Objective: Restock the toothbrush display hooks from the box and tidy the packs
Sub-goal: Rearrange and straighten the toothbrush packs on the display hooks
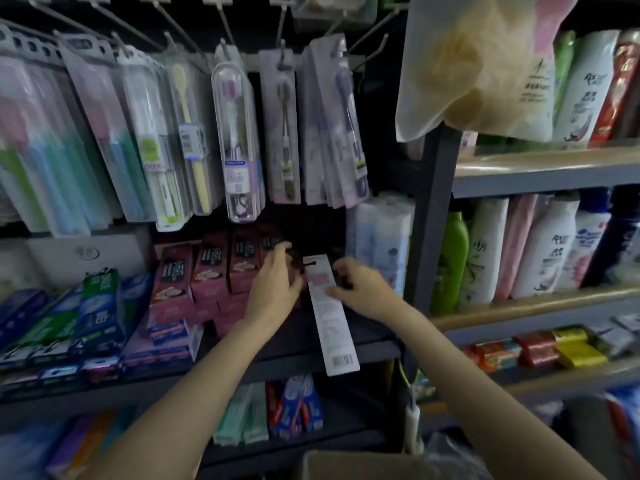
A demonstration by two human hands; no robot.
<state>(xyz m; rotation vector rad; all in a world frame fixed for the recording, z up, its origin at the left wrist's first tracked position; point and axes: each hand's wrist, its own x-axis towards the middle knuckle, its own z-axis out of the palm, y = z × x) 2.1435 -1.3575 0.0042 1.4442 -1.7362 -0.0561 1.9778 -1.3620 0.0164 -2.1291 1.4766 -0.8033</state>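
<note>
Toothbrush packs hang in a row from metal hooks [221,15] across the top, among them a clear capsule pack [235,140] and a stack of lilac card packs [337,133]. My right hand [360,284] grips a long white and pink toothbrush pack [330,317] by its upper edge, back side up with the barcode at its low end, over the dark shelf. My left hand [277,289] reaches in beside that pack, fingers curled around something dark that I cannot make out. A cardboard box [360,465] shows at the bottom edge.
Dark red toothpaste boxes [204,275] stand left of my hands, blue and green ones [69,317] further left. White packets [384,237] sit to the right. A grey upright [433,220] divides off shelves of bottles [554,244]. A plastic bag [485,64] hangs top right.
</note>
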